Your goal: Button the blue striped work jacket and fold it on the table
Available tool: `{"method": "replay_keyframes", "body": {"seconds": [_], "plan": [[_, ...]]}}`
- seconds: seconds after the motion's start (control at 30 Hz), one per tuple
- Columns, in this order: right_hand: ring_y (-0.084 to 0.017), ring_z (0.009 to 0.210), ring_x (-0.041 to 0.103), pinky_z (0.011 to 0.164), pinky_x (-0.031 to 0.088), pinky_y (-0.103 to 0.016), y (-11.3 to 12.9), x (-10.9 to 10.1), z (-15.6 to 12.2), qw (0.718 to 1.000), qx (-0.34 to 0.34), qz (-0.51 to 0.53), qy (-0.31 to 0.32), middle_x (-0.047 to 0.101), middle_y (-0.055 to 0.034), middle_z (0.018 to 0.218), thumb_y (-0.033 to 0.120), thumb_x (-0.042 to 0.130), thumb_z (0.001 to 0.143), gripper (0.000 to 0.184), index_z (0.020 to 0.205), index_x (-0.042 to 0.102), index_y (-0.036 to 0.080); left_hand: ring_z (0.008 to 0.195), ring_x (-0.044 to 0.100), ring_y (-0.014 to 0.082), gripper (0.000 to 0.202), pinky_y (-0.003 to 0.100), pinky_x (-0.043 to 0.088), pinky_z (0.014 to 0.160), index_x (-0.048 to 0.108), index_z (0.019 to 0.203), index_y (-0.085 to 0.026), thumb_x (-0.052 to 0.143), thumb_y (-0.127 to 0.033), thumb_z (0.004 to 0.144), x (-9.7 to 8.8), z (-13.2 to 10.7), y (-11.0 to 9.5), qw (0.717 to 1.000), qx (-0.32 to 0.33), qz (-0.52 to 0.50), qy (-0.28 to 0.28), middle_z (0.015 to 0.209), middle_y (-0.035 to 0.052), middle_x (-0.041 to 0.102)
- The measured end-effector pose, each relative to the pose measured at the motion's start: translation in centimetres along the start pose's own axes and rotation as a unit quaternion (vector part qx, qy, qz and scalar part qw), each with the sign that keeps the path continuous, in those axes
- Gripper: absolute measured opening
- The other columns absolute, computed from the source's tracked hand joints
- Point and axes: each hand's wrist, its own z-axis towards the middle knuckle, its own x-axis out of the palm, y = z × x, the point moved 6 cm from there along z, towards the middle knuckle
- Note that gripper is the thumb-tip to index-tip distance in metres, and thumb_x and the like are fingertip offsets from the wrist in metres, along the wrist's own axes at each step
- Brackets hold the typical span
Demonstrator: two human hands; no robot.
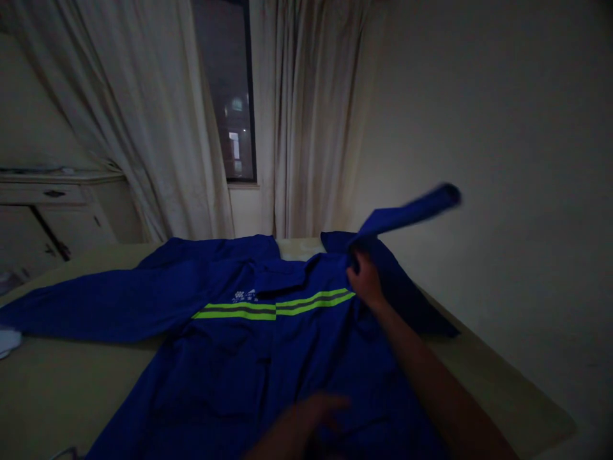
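Observation:
A blue work jacket (230, 370) lies spread front side up, with a yellow-green reflective band across its chest and white print beside the collar. My right hand (366, 279) is closed on the jacket near the shoulder on the right. From there the sleeve (412, 212) swings up and outward in the air, its cuff end blurred. Low over the jacket front, my left hand (304, 425) has its fingers stretched to the right and apart. It is dark and smeared, and I see nothing held in it.
Under the jacket is a pale bed-like surface (502, 383). More blue cloth (416, 300) lies behind the jacket at both sides. A white item (8, 342) sits at the left edge. Curtains (316, 128), a window, a wall at right and a cabinet (71, 217) surround it.

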Motion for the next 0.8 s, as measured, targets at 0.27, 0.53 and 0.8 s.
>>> {"method": "replay_keyframes", "body": {"seconds": [0.27, 0.53, 0.8], "plan": [[-0.027, 0.116, 0.06, 0.104, 0.046, -0.043, 4.2, 7.5, -8.7, 0.912, -0.246, -0.101, 0.312, 0.064, -0.0131, 0.132, 0.024, 0.059, 0.093, 0.06, 0.152, 0.052, 0.023, 0.112, 0.069, 0.0211, 0.039, 0.031, 0.061, 0.088, 0.055, 0.124, -0.024, 0.072, -0.035, 0.091, -19.5, 3.1, 11.0, 0.657, -0.245, -0.421, -0.575, 0.133, 0.0147, 0.063], [-0.031, 0.123, 0.056, 0.107, 0.041, -0.045, 2.5, 4.0, -6.5, 0.927, -0.21, -0.185, 0.251, 0.064, -0.0147, 0.135, 0.047, 0.063, 0.096, 0.051, 0.136, 0.064, 0.017, 0.098, 0.072, 0.027, 0.053, 0.038, 0.059, 0.087, 0.06, 0.12, -0.014, 0.078, -0.03, 0.073, -27.1, -0.1, 15.7, 0.787, -0.335, -0.025, -0.517, 0.115, 0.0146, 0.072], [-0.026, 0.106, 0.066, 0.095, 0.047, -0.037, -1.3, 2.7, -5.1, 0.957, -0.061, -0.17, 0.227, 0.073, -0.012, 0.117, 0.041, 0.051, 0.105, 0.034, 0.107, 0.075, 0.018, 0.142, 0.041, 0.0508, 0.063, 0.071, 0.039, 0.107, 0.054, 0.137, -0.011, 0.07, -0.043, 0.085, -37.7, -11.1, 13.8, 0.647, -0.548, 0.334, -0.412, 0.152, 0.0261, 0.049]]}}
